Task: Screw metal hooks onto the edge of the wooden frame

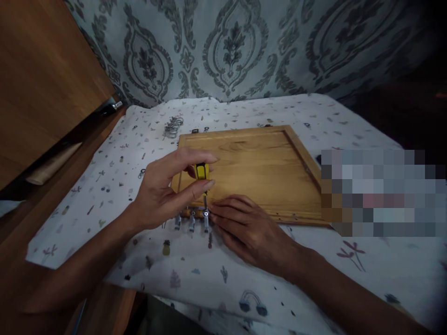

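A wooden board (258, 163) with a raised frame lies flat on a patterned cloth. My left hand (167, 186) is closed round the yellow and black handle of a small screwdriver (202, 179), held upright. Its tip rests on a metal hook (206, 218) at the board's near edge. My right hand (244, 225) lies beside that hook, fingertips pressed against it. Two more metal hooks (185, 221) stick out of the same edge, just to the left.
A pile of metal rings and hooks (172, 126) lies on the cloth (244, 284) behind the board. A wooden cabinet (42, 79) stands at the left. A patterned wall (226, 46) rises at the back. A blurred patch covers the board's right end.
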Action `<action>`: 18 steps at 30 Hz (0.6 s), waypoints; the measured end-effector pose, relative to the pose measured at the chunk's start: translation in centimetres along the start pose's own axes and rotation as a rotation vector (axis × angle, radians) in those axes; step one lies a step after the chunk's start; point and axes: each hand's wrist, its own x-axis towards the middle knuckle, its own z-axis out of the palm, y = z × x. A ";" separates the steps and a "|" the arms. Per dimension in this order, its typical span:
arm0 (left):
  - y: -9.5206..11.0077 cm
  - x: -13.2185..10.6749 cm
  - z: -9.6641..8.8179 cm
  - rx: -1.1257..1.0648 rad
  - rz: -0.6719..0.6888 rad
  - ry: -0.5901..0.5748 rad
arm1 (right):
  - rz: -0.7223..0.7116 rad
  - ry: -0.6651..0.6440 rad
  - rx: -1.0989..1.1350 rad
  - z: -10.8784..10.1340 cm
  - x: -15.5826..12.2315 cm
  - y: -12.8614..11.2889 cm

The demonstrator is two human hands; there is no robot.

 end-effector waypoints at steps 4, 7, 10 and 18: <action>-0.3 -0.2 0.3 0.020 0.018 0.049 | -0.010 0.005 0.007 -0.1 0.1 -0.1; -0.1 -0.4 0.5 0.043 -0.014 0.084 | -0.017 0.023 -0.002 -0.1 0.1 -0.1; 0.3 -0.5 0.6 0.027 -0.046 0.103 | -0.014 0.020 0.000 -0.2 0.2 -0.1; 0.6 -0.6 0.4 -0.090 -0.203 0.060 | -0.001 -0.002 0.004 0.0 0.0 -0.1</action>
